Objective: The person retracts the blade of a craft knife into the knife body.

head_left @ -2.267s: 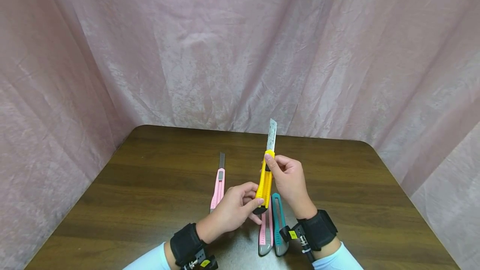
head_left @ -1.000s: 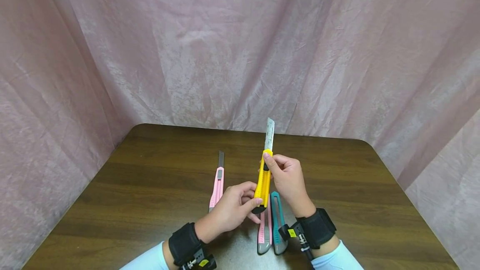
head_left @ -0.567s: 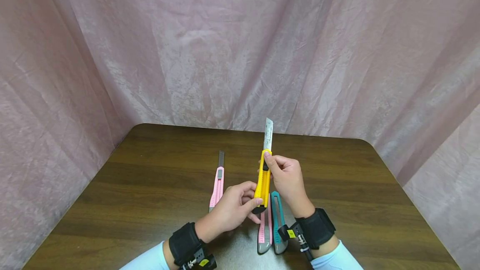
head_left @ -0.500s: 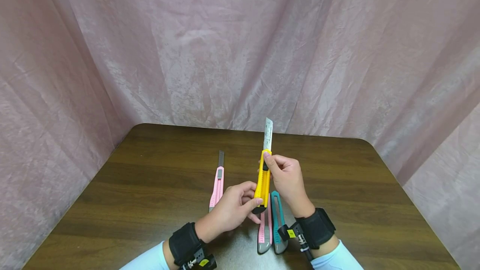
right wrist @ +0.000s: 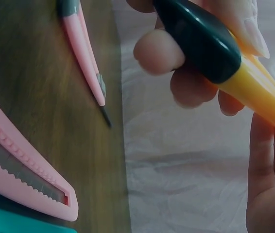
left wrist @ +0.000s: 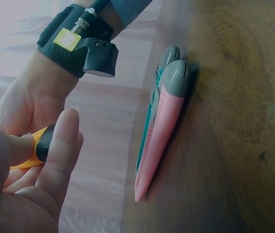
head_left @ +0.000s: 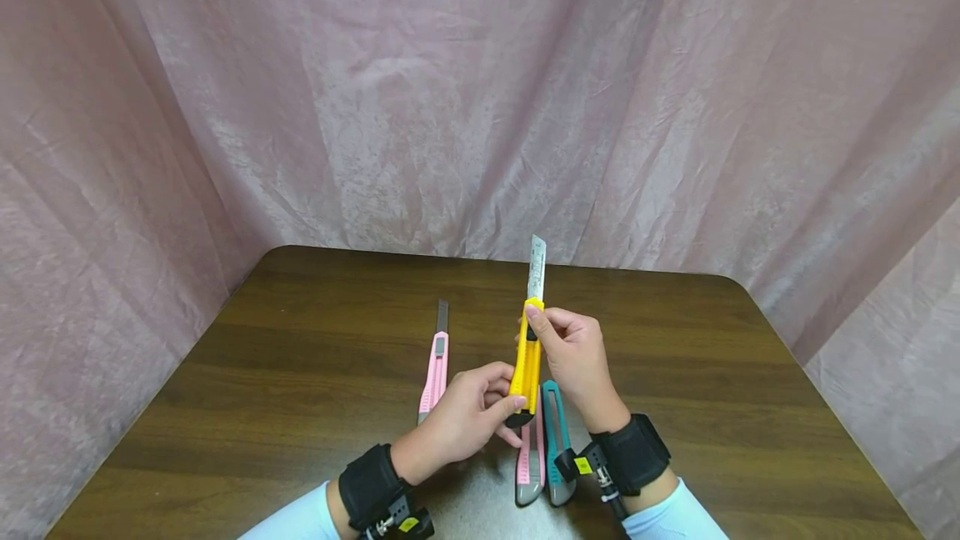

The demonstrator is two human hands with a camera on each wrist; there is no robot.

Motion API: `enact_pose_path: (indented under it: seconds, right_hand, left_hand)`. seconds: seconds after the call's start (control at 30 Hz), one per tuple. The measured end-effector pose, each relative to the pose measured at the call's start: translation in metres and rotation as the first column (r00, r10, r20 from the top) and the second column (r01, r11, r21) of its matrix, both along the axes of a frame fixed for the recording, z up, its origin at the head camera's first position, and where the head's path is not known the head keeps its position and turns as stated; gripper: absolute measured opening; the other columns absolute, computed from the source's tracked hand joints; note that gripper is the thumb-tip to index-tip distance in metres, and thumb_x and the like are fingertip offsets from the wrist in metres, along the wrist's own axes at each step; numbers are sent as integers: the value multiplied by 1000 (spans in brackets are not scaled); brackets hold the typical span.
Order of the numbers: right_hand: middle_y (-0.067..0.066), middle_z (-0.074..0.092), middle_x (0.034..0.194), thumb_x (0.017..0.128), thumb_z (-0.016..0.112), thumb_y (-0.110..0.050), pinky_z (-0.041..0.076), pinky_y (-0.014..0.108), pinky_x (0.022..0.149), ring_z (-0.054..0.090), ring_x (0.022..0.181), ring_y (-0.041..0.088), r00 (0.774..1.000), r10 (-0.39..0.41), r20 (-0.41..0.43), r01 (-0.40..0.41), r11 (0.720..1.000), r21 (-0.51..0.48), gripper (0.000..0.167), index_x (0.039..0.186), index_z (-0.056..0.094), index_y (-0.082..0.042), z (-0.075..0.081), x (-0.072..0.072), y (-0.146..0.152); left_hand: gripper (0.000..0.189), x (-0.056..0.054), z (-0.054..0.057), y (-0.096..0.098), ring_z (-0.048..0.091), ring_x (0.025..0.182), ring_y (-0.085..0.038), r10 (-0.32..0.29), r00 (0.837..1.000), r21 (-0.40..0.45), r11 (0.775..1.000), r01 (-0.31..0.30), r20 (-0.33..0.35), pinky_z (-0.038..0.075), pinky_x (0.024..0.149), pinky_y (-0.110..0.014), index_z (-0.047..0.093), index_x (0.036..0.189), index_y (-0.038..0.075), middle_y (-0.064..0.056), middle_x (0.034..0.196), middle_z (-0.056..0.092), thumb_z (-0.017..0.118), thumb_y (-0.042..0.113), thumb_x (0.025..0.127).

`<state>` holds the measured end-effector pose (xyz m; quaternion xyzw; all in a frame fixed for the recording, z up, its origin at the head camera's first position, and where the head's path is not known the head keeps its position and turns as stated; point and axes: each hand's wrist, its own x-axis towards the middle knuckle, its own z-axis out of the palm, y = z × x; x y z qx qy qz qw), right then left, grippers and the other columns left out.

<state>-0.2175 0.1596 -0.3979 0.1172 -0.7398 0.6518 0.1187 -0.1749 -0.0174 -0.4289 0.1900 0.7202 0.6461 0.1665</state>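
Observation:
A yellow utility knife (head_left: 527, 373) is held above the table, its long silver blade (head_left: 537, 269) extended and pointing away from me. My left hand (head_left: 461, 417) pinches the black-capped butt between thumb and fingers. My right hand (head_left: 581, 357) grips the front of the handle, thumb by the black slider. The black end cap (right wrist: 205, 43) fills the upper part of the right wrist view. Beneath the hands lie a pink utility knife (head_left: 530, 473) and a teal one (head_left: 553, 419), side by side. Another pink utility knife (head_left: 436, 377), blade out, lies left, its rear hidden behind my left hand.
The brown wooden table (head_left: 300, 357) has rounded far corners. A pinkish curtain (head_left: 420, 107) hangs behind it and along both sides. Each wrist wears a black strap (head_left: 633, 455) with a small camera.
Since the earliest frame the yellow utility knife's blade end has shifted very slightly left. Both hands keep their hold, and the slider and blade look the same.

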Motion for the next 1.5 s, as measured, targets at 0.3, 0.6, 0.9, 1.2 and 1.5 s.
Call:
enact_pose_path:
  seconds: [0.3,0.6,0.9,1.2,1.5]
  right_hand:
    - [18,75,85,101,66,-25,63,26,67,70,73,18,1000,8,-15,-8,1000,4,27,99,77,0,-1,0,-1]
    - [22,75,85,103,62,-36,61,27,62,73,73,21,998,-14,64,16,1000,-17,40,92,78,-1,0,4,-5]
    - [25,73,83,104,62,-26,63,27,64,71,70,18,1000,21,23,-20,1000,-11,33,95,75,3,-1,5,-6]
    - [14,75,80,103,63,-34,64,30,65,73,72,23,998,16,63,-13,999,-40,38,95,77,0,1,5,-6]
    - [25,73,84,103,63,-30,65,31,66,73,72,24,997,49,54,-48,999,-23,35,94,76,2,0,3,-5]
  left_hand:
    - [35,0,1,0,75,95,-41,3,1000,4,1000,-3,-7,67,66,-35,59,130,3,-14,106,72,69,10,97]
    - [33,-1,2,-1,74,95,-43,4,999,2,1000,-4,-34,67,66,-37,59,129,2,-14,107,71,68,10,99]
    - [32,0,3,0,73,95,-44,0,999,7,1000,1,-32,67,67,-44,59,129,1,-14,105,71,68,9,99]
    - [32,-1,3,-1,74,94,-44,3,1000,11,1000,-3,-29,67,68,-43,59,129,1,-14,106,71,67,9,99]
    - [34,1,3,-1,75,94,-41,1,1000,-5,1000,-1,-15,67,66,-36,58,130,2,-13,106,71,68,11,98]
